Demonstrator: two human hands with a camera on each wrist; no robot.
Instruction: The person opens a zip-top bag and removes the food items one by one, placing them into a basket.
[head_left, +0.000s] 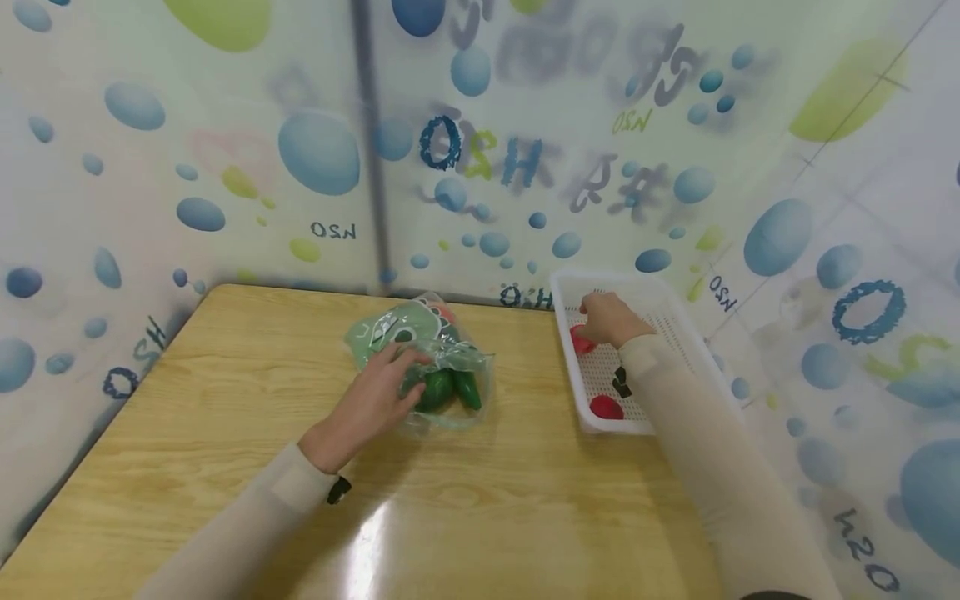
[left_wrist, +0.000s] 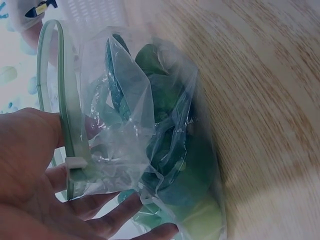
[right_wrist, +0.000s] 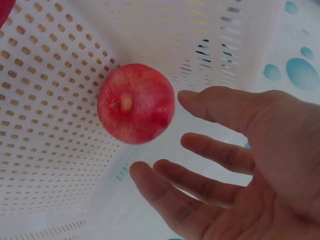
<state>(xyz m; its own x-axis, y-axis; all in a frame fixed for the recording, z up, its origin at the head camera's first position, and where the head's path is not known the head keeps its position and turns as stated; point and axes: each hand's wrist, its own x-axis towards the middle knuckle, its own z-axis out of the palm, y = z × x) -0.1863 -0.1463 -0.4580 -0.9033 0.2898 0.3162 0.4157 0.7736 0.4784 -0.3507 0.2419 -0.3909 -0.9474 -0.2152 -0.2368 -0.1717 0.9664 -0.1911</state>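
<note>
From the head view I see my left hand [head_left: 382, 392] resting on a clear plastic bag [head_left: 431, 367] of green vegetables [head_left: 450, 387], which lies on the wooden table [head_left: 225, 400] near its far edge. My right hand [head_left: 611, 321] reaches into a white perforated basket [head_left: 675, 317] at the table's right side, above a red fruit [head_left: 581, 340]; a second red fruit [head_left: 606, 407] lies nearer me in the same basket.

The left wrist view shows what the head view cannot: my thumb and fingers [left_wrist: 115, 215] pinch the bag [left_wrist: 135, 130] at its green zip strip [left_wrist: 70, 115], the mouth of the bag turned toward my palm.

The right wrist view settles the other hand [right_wrist: 235, 165]: its fingers are spread and loosely bent just beside the red fruit [right_wrist: 136, 103], not touching it, holding nothing. The fruit sits against the basket's wall [right_wrist: 50, 125].
</note>
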